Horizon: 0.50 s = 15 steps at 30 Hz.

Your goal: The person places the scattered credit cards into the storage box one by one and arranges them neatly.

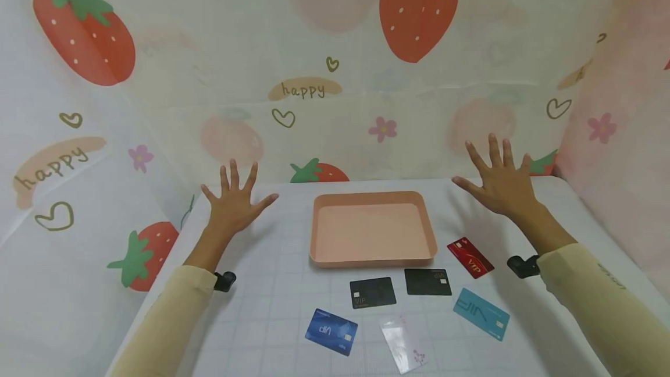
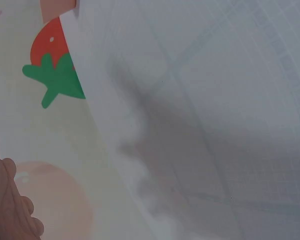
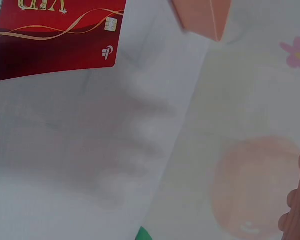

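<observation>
Both hands are raised over the table with fingers spread and nothing in them. The left hand (image 1: pixel 231 208) is left of a shallow peach-coloured tray (image 1: pixel 373 263); the right hand (image 1: pixel 503 188) is to the tray's right. Nearest the right hand lies a red VIP card (image 1: pixel 470 258), also large in the right wrist view. In front of the tray lie two black cards, one on the left (image 1: pixel 373 292) and one on the right (image 1: pixel 428 282). Closer to the person are a blue VIP card (image 1: pixel 331 331), a clear card with a pink flower print (image 1: pixel 403 343) and a teal VIP card (image 1: pixel 481 314).
A white table (image 1: pixel 272 284) with a faint grid carries the tray and cards. Fabric walls (image 1: pixel 335 132) printed with strawberries, hearts and "happy" stand behind and at both sides. Black wrist straps (image 1: pixel 225 281) sit at the cuffs of the pale sleeves.
</observation>
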Motion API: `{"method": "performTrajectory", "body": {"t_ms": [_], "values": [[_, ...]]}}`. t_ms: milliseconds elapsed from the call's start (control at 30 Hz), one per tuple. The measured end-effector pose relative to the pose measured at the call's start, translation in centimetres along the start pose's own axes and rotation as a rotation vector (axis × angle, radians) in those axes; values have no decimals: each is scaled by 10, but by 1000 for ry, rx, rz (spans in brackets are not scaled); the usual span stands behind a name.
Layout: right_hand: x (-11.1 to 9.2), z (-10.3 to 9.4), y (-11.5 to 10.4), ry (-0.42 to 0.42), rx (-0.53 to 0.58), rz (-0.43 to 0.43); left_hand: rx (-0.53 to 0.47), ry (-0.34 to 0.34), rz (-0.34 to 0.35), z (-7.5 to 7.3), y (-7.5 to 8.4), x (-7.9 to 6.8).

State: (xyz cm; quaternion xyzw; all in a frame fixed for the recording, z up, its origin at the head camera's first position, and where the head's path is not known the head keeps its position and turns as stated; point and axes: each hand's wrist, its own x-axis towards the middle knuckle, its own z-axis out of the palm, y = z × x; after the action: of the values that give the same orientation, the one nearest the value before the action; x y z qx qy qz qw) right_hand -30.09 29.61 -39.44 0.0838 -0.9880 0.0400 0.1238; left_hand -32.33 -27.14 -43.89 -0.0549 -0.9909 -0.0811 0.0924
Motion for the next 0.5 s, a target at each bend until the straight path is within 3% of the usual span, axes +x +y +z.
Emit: {"method": "performTrajectory", "body": {"t_ms": [500], "values": [[-2, 0, 2, 2, -11, -7, 17, -1, 23, 0, 8, 1]]}}
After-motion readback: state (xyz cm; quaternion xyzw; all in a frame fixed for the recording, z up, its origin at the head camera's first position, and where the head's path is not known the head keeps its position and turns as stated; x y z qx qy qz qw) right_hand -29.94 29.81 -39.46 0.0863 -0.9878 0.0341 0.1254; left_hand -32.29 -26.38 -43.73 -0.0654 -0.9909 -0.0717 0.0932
